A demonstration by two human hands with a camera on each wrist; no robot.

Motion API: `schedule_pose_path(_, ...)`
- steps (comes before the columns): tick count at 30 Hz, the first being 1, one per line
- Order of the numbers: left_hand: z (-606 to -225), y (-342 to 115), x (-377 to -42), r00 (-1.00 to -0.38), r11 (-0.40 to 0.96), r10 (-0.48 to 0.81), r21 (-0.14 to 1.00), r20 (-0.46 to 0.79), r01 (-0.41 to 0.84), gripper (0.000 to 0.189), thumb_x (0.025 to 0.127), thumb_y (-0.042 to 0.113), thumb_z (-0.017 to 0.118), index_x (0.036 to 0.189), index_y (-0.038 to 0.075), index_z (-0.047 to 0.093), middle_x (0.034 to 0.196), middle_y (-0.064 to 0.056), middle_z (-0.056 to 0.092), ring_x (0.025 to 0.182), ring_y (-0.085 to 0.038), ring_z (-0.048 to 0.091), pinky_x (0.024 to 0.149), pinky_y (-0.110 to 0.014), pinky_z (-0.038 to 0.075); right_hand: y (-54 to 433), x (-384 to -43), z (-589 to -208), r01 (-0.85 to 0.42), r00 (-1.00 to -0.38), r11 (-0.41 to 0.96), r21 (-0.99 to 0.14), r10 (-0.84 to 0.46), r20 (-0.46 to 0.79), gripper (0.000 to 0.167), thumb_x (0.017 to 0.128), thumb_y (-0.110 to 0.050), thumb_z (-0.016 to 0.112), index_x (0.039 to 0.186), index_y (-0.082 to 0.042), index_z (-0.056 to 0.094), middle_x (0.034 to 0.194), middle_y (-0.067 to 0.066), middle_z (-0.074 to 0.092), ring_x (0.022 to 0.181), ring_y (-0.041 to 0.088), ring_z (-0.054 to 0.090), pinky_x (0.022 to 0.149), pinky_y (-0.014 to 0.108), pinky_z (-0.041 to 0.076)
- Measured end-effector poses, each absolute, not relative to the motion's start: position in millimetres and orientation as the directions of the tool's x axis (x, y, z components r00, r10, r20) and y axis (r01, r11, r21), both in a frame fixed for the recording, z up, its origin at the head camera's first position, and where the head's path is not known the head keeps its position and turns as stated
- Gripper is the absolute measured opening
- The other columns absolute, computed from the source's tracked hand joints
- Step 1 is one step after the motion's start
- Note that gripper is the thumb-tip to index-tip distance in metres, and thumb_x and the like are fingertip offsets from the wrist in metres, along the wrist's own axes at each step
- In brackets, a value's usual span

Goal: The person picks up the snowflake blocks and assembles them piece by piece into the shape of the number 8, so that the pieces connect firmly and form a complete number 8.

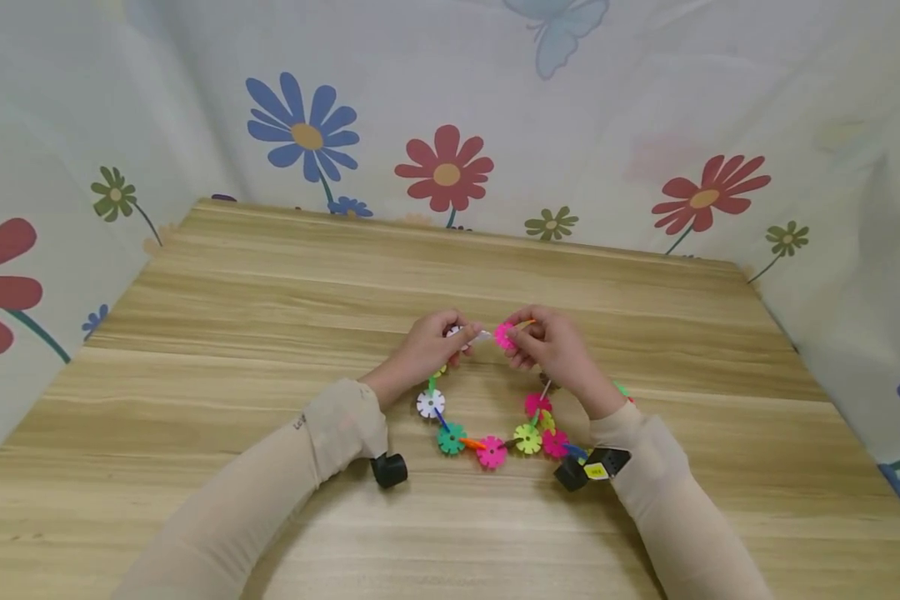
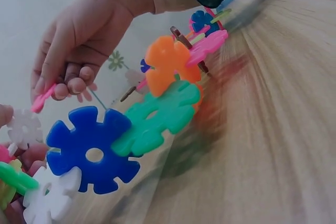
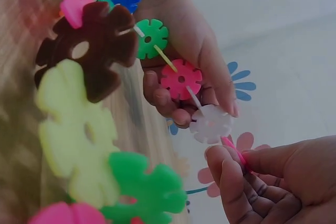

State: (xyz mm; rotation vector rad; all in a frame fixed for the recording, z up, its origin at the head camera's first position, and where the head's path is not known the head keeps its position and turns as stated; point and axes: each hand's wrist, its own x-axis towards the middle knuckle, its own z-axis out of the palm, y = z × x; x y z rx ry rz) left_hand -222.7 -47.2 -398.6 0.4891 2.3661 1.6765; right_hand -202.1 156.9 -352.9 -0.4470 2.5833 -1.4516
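Note:
My left hand [image 1: 422, 346] holds one end of a chain of notched plastic snowflake discs, gripping near a white disc [image 3: 211, 124]. Across from it, my right hand [image 1: 558, 346] pinches a pink snowflake disc [image 1: 504, 336], seen edge-on in the right wrist view beside the white disc's rim. From the left hand the chain hangs down in a loop, with a teal disc [image 1: 452, 438], a lower pink disc [image 1: 491, 452] and a yellow-green disc [image 1: 528, 438] along its front. In the left wrist view a blue disc [image 2: 93, 150] slots into a green one [image 2: 160, 116].
More linked discs lie under the right wrist and partly behind it, including a brown disc [image 3: 86, 51]. Black wrist cameras [image 1: 389, 471] hang from both sleeves. The wooden table [image 1: 270, 275] meets a flower-printed cloth [image 1: 585, 142] at its back and sides.

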Motion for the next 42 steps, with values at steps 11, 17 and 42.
schedule_pose_path(11, -395.3, -44.2, -221.8, -0.910, 0.291, 0.413, 0.940, 0.046, 0.180, 0.032, 0.099, 0.036, 0.051, 0.099, 0.006, 0.061, 0.083, -0.011, 0.069, 0.059, -0.017, 0.057, 0.051, -0.025, 0.044, 154.5, -200.8, -357.2, -0.165, -0.953, 0.442, -0.882, -0.302, 0.026, 0.024, 0.099, -0.006, 0.050, 0.117, 0.009, 0.053, 0.083, 0.029, 0.067, 0.059, 0.011, 0.064, 0.058, 0.028, 0.056)
schedule_pose_path(17, -394.0, -41.7, -219.7, -0.911, 0.275, 0.409, 0.945, 0.049, 0.175, 0.031, 0.099, 0.037, 0.051, 0.100, 0.007, 0.059, 0.084, -0.012, 0.069, 0.062, -0.017, 0.058, 0.052, -0.024, 0.044, 152.1, -199.9, -357.3, -0.144, -0.953, 0.395, -0.907, -0.302, 0.020, 0.024, 0.099, -0.007, 0.050, 0.117, 0.009, 0.052, 0.085, 0.029, 0.067, 0.062, 0.010, 0.066, 0.060, 0.026, 0.057)
schedule_pose_path(42, -394.1, -44.1, -221.1, -0.862, 0.402, 0.507, 0.876, 0.029, 0.266, 0.029, 0.100, 0.030, 0.050, 0.126, 0.021, 0.059, 0.084, -0.010, 0.063, 0.066, -0.019, 0.055, 0.056, -0.028, 0.046, 158.5, -201.9, -356.2, -0.172, -0.935, 0.571, -0.803, -0.351, -0.049, 0.026, 0.099, -0.010, 0.052, 0.119, 0.005, 0.057, 0.091, 0.025, 0.067, 0.076, 0.033, 0.067, 0.060, 0.037, 0.055)
